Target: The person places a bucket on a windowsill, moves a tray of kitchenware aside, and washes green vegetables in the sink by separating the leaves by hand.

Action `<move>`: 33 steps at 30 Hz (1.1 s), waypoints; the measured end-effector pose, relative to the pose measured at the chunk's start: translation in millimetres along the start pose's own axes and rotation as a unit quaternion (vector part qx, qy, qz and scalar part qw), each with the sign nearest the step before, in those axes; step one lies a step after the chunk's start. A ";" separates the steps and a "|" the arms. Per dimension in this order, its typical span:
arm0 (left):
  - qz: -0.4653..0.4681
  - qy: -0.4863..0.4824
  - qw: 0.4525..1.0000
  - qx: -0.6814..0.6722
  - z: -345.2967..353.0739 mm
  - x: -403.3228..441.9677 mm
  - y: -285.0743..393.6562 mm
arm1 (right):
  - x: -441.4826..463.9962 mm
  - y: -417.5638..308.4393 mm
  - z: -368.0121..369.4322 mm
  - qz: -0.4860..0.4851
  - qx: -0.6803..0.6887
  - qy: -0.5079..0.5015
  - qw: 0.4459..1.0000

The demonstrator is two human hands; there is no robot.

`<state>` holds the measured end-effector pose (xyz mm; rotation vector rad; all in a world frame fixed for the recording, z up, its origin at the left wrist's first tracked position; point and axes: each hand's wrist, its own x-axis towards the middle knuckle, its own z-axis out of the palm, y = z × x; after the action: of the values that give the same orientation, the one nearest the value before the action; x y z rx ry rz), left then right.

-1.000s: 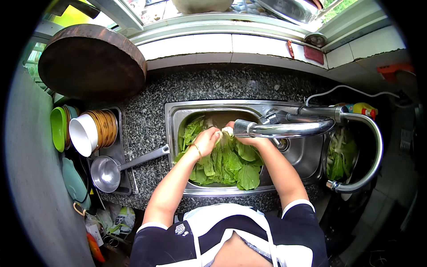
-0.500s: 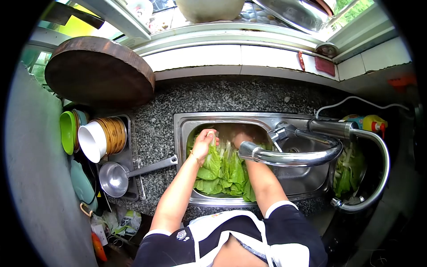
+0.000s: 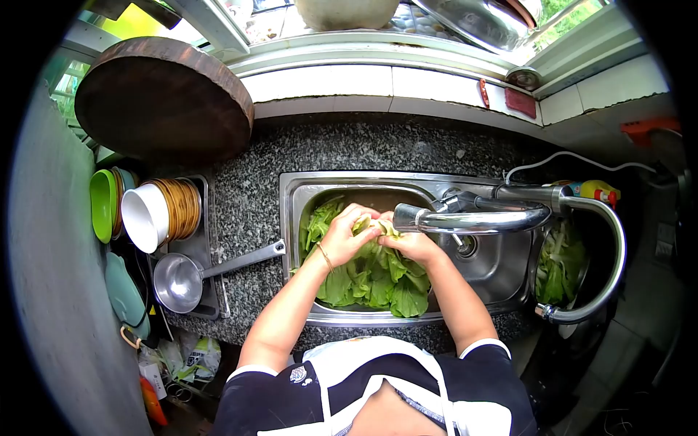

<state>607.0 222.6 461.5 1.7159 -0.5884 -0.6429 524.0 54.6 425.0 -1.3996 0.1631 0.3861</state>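
Observation:
Over the left sink basin [image 3: 293,190], my left hand [image 3: 349,234] and my right hand [image 3: 414,245] meet at the pale stem ends of leafy greens [image 3: 374,283]. Fingers of both hands are closed around the stems, and the broad leaves hang toward the front of the basin. More greens [image 3: 314,227] lie along the basin's left side. The chrome faucet spout [image 3: 480,220] reaches across just above and right of my right hand. Parts of the fingertips are hidden among the stems.
A metal ladle [image 3: 178,283] rests on a tray at left, beside a white bowl [image 3: 145,218] and a green bowl [image 3: 102,207]. A thick round chopping board [image 3: 163,102] leans behind them. Right of the sink, another container holds greens [image 3: 562,265]; a yellow bottle [image 3: 598,192] stands behind.
My right hand has come forward from the back of the basin to join my left at the stems. My left hand has shifted slightly right, and the camera view has moved a little.

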 end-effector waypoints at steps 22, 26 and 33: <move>-0.060 -0.109 0.851 0.511 34.0 35.9 -179.0 | 61.7 143.8 -6.7 -0.044 -0.714 0.233 0.658; -0.194 -0.076 0.905 0.371 36.8 23.1 -211.0 | 57.2 162.5 -17.0 -0.115 -0.677 -0.011 0.726; -0.035 0.116 0.990 0.076 51.9 25.2 -92.2 | 42.9 69.7 1.8 -0.143 -0.043 0.256 0.955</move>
<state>594.5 189.5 358.6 1.9299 -0.4238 -0.4477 538.7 71.9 346.3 -1.5607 0.3638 -0.2195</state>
